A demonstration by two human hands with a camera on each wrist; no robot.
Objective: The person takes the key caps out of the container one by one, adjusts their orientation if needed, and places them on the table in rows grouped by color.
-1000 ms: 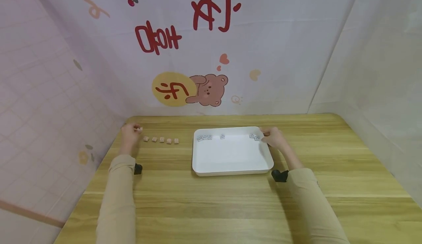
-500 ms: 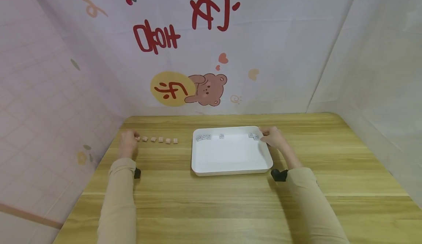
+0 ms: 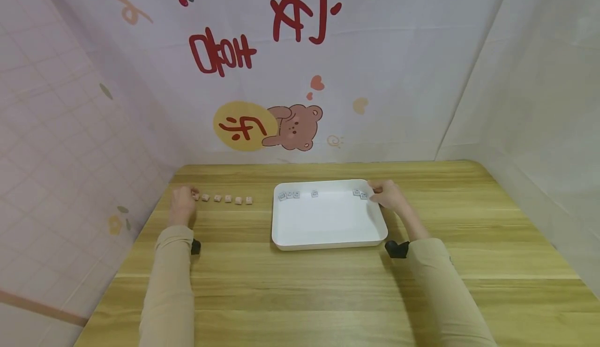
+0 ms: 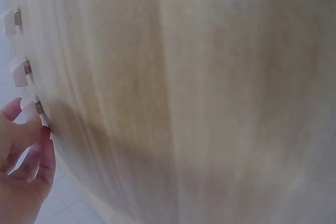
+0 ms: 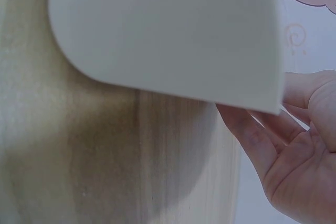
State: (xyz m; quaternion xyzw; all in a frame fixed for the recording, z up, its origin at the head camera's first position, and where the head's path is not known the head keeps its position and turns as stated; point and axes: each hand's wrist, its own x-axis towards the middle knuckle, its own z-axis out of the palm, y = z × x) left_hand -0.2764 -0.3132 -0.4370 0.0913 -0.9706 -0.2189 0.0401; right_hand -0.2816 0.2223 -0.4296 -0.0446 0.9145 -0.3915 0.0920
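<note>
At the left end of a row of small pale keycaps, my left hand pinches one keycap between thumb and fingertips, low at the table. The left wrist view shows the neighbouring keycaps standing in line, each with a dark piece at its base. My right hand holds the far right corner of a white tray. Seen from the right wrist, the thumb is on the rim side and the fingers lie under the tray wall. Several grey square pieces lie along the tray's far side.
Both hands work over a wood-grain table. A white printed cloth hangs behind its far edge, with more cloth at both sides. A black wrist camera mount sits under the right forearm.
My left hand has brought the keycap down and toward me to the left end of the row, where it stays over the last half second. The right hand and tray hold still.
</note>
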